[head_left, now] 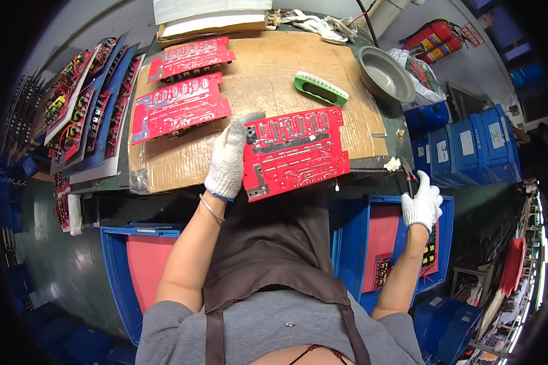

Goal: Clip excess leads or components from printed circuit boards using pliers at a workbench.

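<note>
— Start at the left. What lies there?

— A slanted stack of blue trays [97, 103] with circuit boards in them, leaning along the edge of the cardboard sheet [268, 79] that covers the bench. On the cardboard's left part lie two red circuit boards [179, 106], one behind the other, both solder side up, well apart from the hands.

— And the left hand?

— The left hand [228, 159], in a white knit glove, grips the left edge of a third red board [293, 151], thumb on top, fingers curled over the rim. A thin bangle sits at the wrist.

— How does that board lie?

— Its long axis runs left to right, tilted a little so the right end sits farther from the person than the left. It rests on the near edge of the cardboard, its near left corner overhanging toward the person's brown apron. The face showing is red with pale silver traces and rows of solder points; a notch is cut at the near left corner.

— Further right?

— A green brush [321, 88] with white bristles lies just beyond the board, then a round metal basin [385, 74] at the bench's far right corner.

— The right hand?

— The right hand [423, 202], also gloved, hangs off the bench above a blue crate [347, 243] and is closed around a thin dark tool [408, 181], whose kind I cannot tell.
</note>
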Tool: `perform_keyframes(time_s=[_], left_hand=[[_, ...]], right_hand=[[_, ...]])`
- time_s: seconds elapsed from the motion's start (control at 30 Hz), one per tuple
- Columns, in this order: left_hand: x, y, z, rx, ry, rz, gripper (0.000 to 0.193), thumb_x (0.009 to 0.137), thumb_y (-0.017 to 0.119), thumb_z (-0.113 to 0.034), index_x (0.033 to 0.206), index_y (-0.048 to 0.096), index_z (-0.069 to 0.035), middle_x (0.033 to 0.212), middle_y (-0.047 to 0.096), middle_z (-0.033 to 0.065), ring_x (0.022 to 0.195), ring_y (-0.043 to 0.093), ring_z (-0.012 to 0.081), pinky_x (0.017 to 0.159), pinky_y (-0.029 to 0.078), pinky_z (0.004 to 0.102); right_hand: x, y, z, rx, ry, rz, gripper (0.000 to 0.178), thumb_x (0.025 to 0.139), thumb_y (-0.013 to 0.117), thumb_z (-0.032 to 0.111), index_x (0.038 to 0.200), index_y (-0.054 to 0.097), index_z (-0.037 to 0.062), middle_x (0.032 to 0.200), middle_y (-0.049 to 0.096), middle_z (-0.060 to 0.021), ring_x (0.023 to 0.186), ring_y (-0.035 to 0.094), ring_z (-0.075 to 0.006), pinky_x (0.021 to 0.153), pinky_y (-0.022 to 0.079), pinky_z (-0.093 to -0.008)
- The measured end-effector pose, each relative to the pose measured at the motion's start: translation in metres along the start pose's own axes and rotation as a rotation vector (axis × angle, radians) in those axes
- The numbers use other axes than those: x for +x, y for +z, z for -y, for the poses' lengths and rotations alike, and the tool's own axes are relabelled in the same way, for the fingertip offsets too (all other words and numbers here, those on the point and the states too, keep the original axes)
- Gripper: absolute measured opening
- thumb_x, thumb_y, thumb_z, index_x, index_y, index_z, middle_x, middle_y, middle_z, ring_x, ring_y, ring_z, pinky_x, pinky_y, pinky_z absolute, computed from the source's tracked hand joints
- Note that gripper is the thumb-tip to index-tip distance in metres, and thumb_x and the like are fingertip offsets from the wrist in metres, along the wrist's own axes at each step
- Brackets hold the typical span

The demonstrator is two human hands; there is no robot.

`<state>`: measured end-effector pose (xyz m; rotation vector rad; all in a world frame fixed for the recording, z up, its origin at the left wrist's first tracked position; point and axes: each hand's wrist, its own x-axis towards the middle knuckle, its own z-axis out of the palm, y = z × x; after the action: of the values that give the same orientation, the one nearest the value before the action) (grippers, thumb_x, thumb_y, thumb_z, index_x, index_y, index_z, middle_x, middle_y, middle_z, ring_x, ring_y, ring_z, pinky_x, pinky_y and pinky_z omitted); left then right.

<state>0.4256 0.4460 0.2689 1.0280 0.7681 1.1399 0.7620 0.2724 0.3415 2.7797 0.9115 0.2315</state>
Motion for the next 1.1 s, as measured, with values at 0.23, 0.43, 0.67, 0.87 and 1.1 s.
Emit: perform_keyframes(time_s=[0.23, 0.43, 0.67, 0.87, 1.1], left_hand=[[0.005, -0.005, 0.01, -0.025, -0.018, 0.015, 0.061, 0.11, 0.047, -0.049, 0.132, 0.064, 0.004, 0.123, 0.07, 0.0117, 0.109, 0.065, 0.015, 0.099, 0.053, 0.0322], [0.006, -0.002, 0.007, -0.07, -0.058, 0.0, 0.057, 0.111, 0.046, -0.046, 0.131, 0.065, 0.004, 0.122, 0.07, 0.0114, 0.108, 0.066, 0.0152, 0.099, 0.053, 0.0323], [0.005, -0.002, 0.006, -0.015, -0.036, 0.012, 0.061, 0.111, 0.043, -0.048, 0.137, 0.059, 0.005, 0.122, 0.07, 0.0149, 0.107, 0.07, 0.018, 0.096, 0.057, 0.0344], [0.005, -0.003, 0.005, -0.007, -0.034, 0.013, 0.06, 0.111, 0.044, -0.047, 0.137, 0.06, 0.005, 0.125, 0.07, 0.0148, 0.109, 0.069, 0.0183, 0.097, 0.057, 0.0348], [0.006, -0.005, 0.01, -0.012, -0.034, 0.006, 0.06, 0.111, 0.044, -0.047, 0.137, 0.059, 0.005, 0.125, 0.069, 0.0149, 0.108, 0.069, 0.0182, 0.097, 0.057, 0.0353]], right_hand=[[-0.033, -0.032, 0.069, 0.564, -0.844, -0.228, 0.049, 0.076, 0.083, 0.019, 0.123, 0.069, 0.0172, 0.104, 0.067, -0.0097, 0.099, 0.064, -0.0318, 0.087, 0.053, -0.0401], [-0.034, -0.054, 0.103, 0.428, -0.937, -0.375, 0.059, 0.07, 0.087, 0.022, 0.126, 0.069, 0.021, 0.107, 0.065, -0.0088, 0.101, 0.062, -0.0311, 0.088, 0.048, -0.0452], [-0.031, -0.062, 0.123, 0.293, -1.02, -0.47, 0.059, 0.07, 0.087, 0.024, 0.127, 0.069, 0.0204, 0.104, 0.063, -0.0077, 0.099, 0.06, -0.0296, 0.084, 0.046, -0.0441], [-0.031, -0.071, 0.123, 0.18, -0.993, -0.377, 0.056, 0.073, 0.085, 0.023, 0.126, 0.068, 0.0213, 0.102, 0.063, -0.0051, 0.098, 0.06, -0.0281, 0.082, 0.046, -0.0435], [-0.022, -0.063, 0.122, 0.241, -1.007, -0.224, 0.046, 0.079, 0.08, 0.021, 0.123, 0.069, 0.0205, 0.096, 0.066, -0.0103, 0.091, 0.066, -0.0322, 0.078, 0.053, -0.0432]])
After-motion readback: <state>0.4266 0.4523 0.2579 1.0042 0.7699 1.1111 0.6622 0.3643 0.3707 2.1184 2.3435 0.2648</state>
